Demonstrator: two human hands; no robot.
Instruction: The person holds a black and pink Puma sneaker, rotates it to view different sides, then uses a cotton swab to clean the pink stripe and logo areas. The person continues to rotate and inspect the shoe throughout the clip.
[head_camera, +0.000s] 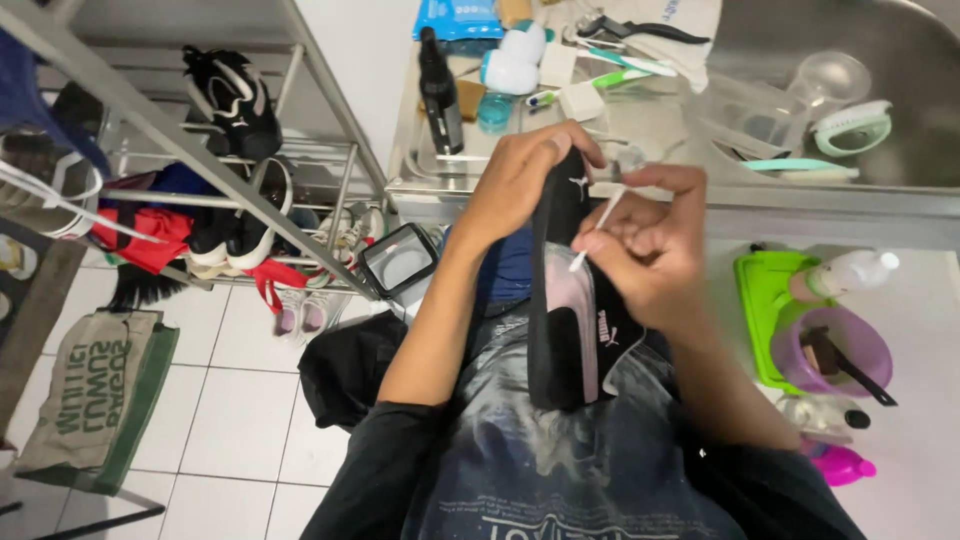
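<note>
Here, closest to the camera, a black shoe (572, 300) with a pale pink stripe stands nearly upright over the person's lap, its long axis running from the chest up toward the counter (660, 130). The left hand (520, 175) is clenched around the shoe's far end, fingers wrapped over the top edge, holding it steady. The right hand (650, 245) sits just to the right of the shoe, pinching a thin white swab (598, 228) whose lower tip touches the shoe's side, the stick slanting up and to the right. So the shoe lies immediately left of the right hand, and that hand is the nearer one to the pink stripe. Farther right, a purple bowl (830, 350) with a dark brush rests on a green tray (760, 290), bottles beside it. Beyond the hands, the counter carries a dark bottle (440, 90), toothbrushes and clear containers. To the left, a metal shoe rack (200, 170) holds several pairs.
</note>
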